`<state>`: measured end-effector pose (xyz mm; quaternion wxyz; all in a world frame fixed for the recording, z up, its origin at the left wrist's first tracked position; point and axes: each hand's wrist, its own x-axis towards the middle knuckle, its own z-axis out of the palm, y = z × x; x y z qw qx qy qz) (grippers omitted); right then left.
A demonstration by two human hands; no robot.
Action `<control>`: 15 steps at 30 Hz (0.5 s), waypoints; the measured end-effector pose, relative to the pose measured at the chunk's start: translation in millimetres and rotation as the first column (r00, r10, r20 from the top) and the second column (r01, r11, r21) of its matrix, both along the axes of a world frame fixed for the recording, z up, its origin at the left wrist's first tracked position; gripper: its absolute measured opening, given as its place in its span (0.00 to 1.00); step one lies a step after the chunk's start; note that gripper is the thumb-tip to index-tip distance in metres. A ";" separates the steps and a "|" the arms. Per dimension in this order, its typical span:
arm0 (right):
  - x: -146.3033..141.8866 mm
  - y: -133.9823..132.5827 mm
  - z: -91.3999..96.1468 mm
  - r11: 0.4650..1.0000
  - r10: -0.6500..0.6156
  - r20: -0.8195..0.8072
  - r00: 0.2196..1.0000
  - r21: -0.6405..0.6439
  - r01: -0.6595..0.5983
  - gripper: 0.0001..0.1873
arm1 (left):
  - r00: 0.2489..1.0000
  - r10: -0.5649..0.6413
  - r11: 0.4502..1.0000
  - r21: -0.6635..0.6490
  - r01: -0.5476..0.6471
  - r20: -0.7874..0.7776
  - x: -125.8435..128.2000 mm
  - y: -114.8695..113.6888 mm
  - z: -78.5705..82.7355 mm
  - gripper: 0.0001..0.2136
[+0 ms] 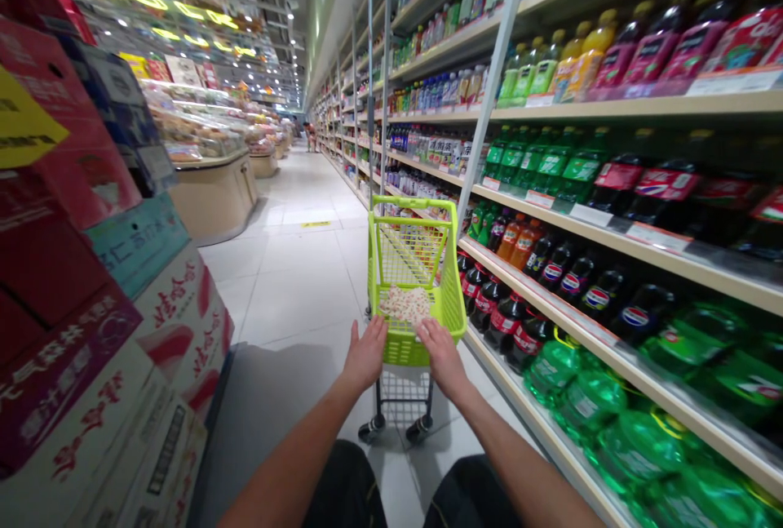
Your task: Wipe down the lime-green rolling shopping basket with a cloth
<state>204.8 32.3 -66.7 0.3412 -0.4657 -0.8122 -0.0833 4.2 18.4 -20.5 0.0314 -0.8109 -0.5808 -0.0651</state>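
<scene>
A lime-green shopping cart (453, 299) stands in front of my knees, its basket low and its wheels on the floor. My left hand (365, 352) lies at the left corner of the basket's near rim, one finger sticking out to the left and the others over the edge. On the right side of the same rim, my right hand (441, 355) has its fingers bent over the edge. Inside the basket, just beyond my fingertips, is a pale item with small coloured specks (404, 303), perhaps cloth; its kind is unclear. My fingertips come close to it, and contact cannot be made out.
Shelves (612, 222) of bottled drinks run along the right, close to the cart. Stacked drink cartons (177, 324) stand at the left. A rounded display counter (211, 197) is farther off. The pale tiled floor (294, 267) leads down the aisle towards a distant person (311, 136).
</scene>
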 end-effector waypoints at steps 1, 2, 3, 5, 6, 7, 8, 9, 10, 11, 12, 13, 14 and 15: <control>14.6 1.3 0.9 0.998 -0.065 -0.016 0.998 0.018 0.065 0.29 | 1.000 -0.014 1.000 -0.009 0.014 0.005 -2.6 0.5 0.9 0.27; 27.4 2.9 1.5 0.990 -0.133 -0.039 0.990 0.039 0.135 0.29 | 0.999 -0.031 0.999 -0.018 0.031 0.013 -4.1 0.6 1.7 0.27; 36.5 4.5 1.5 0.979 -0.190 -0.062 0.980 0.059 0.193 0.29 | 0.999 -0.040 0.999 -0.023 0.041 0.023 -4.5 0.4 2.4 0.28; 39.5 7.5 -0.3 0.966 -0.234 -0.081 0.969 0.090 0.241 0.29 | 0.999 -0.031 0.999 -0.028 0.032 0.038 -2.4 -0.7 3.8 0.27; 33.9 8.5 -1.9 0.969 -0.219 -0.071 0.973 0.101 0.226 0.28 | 0.999 -0.022 0.999 -0.032 0.023 0.039 -0.5 -1.7 4.8 0.27; 25.4 8.9 -3.9 0.974 -0.190 -0.057 0.980 0.112 0.196 0.28 | 0.999 -0.014 0.999 -0.036 0.015 0.038 1.4 -3.0 6.3 0.26; 16.0 8.5 -6.0 0.979 -0.157 -0.044 0.987 0.124 0.161 0.28 | 0.999 -0.009 0.999 -0.037 0.010 0.038 3.4 -4.7 8.1 0.25; 7.4 7.3 -8.1 0.982 -0.126 -0.034 0.992 0.139 0.129 0.28 | 0.999 -0.006 0.999 -0.038 0.007 0.039 5.1 -6.6 10.3 0.23; 1.3 5.6 -10.2 0.983 -0.100 -0.030 0.995 0.153 0.103 0.28 | 0.999 -0.007 0.999 -0.031 0.008 0.044 6.5 -8.8 12.6 0.21; -1.4 4.2 -12.4 0.983 -0.079 -0.030 0.996 0.165 0.083 0.29 | 0.999 -0.010 1.000 -0.020 0.011 0.053 7.8 -10.8 14.8 0.20; -0.6 3.7 -14.9 0.983 -0.053 -0.021 0.998 0.172 0.055 0.29 | 0.998 -0.009 1.000 -0.018 0.011 0.060 9.0 -12.5 16.8 0.18; 3.3 4.9 -17.7 0.986 -0.033 -0.008 0.999 0.165 0.033 0.29 | 0.998 -0.018 1.000 -0.004 0.019 0.061 10.3 -13.7 18.5 0.17; 9.4 7.6 -20.8 0.987 -0.014 0.005 1.000 0.161 0.013 0.29 | 0.998 -0.035 0.999 0.013 0.034 0.052 12.0 -14.6 19.8 0.16; 16.8 11.5 -23.8 0.987 0.000 0.016 1.000 0.160 -0.003 0.29 | 0.998 -0.052 0.999 0.019 0.051 0.029 14.5 -15.5 20.7 0.15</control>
